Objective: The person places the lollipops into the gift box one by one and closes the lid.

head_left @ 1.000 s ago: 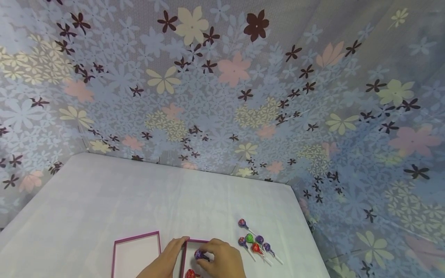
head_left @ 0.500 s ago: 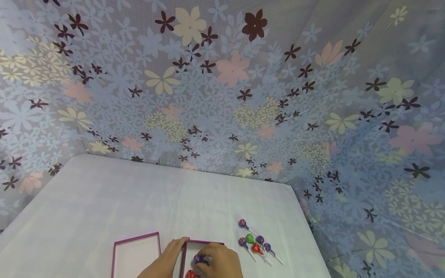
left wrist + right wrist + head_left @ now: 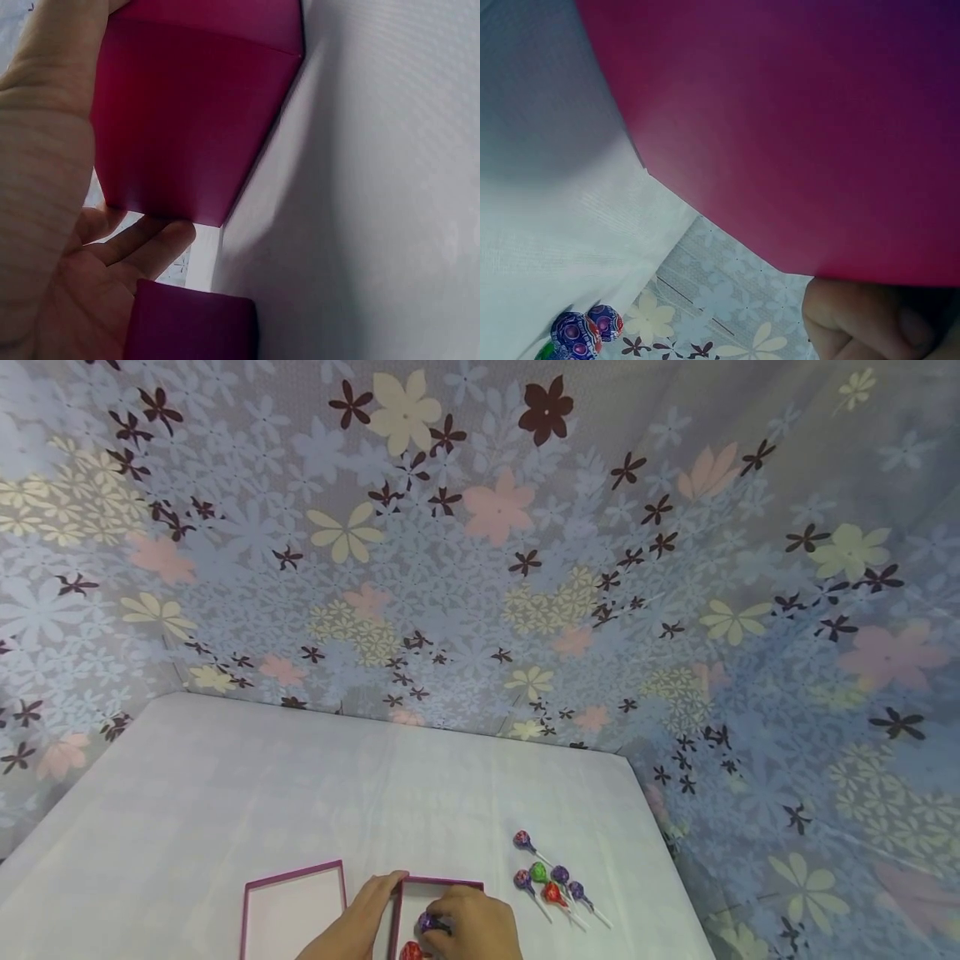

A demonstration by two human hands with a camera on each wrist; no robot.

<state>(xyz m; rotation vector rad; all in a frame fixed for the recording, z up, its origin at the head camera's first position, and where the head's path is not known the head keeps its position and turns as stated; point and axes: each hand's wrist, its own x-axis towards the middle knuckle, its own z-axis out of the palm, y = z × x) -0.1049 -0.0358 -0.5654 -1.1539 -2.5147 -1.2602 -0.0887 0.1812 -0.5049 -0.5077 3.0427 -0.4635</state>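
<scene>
- Purple lollipop sits inside the box, pinched by your right hand
- Its head lies left of that hand, neck running rightward
- Your left hand, farther off, holds the box's corner

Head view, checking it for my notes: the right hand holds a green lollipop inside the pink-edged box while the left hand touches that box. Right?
One slip: the head view shows the right hand holding a purple lollipop inside the pink-edged box. The left hand does touch it.
</scene>
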